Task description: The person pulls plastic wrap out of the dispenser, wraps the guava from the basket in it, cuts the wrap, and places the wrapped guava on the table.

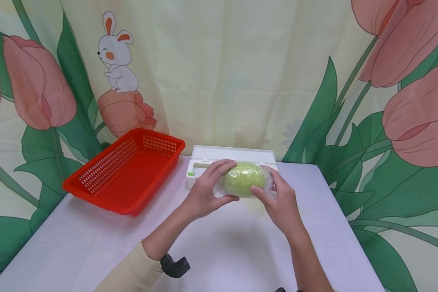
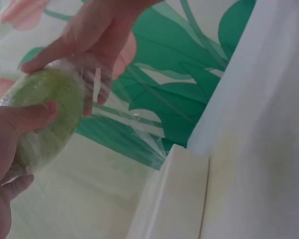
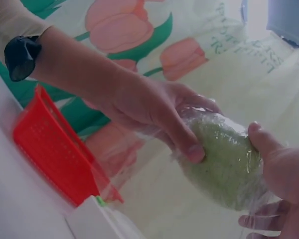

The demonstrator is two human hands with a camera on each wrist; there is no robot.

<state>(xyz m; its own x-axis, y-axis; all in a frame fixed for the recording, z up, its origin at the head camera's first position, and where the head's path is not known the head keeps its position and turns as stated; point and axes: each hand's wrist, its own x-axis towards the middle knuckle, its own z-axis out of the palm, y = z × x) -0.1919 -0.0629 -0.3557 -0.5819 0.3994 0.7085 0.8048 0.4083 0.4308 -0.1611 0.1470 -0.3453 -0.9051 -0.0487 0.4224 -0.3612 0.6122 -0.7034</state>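
Note:
A green oval fruit wrapped in clear cling film (image 1: 243, 179) is held above the white table (image 1: 219, 251) between both hands. My left hand (image 1: 208, 190) grips its left end, thumb underneath and fingers over the top. My right hand (image 1: 277, 196) grips the right end with loose film bunched under its fingers. In the left wrist view the wrapped fruit (image 2: 45, 117) sits between my left thumb and my right hand (image 2: 89, 45). The right wrist view shows the fruit (image 3: 222, 159) with my left hand (image 3: 164, 112) curled round it.
A white cling-film dispenser box (image 1: 208, 162) with a green tab stands just behind the hands. A red plastic basket (image 1: 125, 174) sits at the table's back left, empty. A curtain with tulips and a rabbit hangs behind the table.

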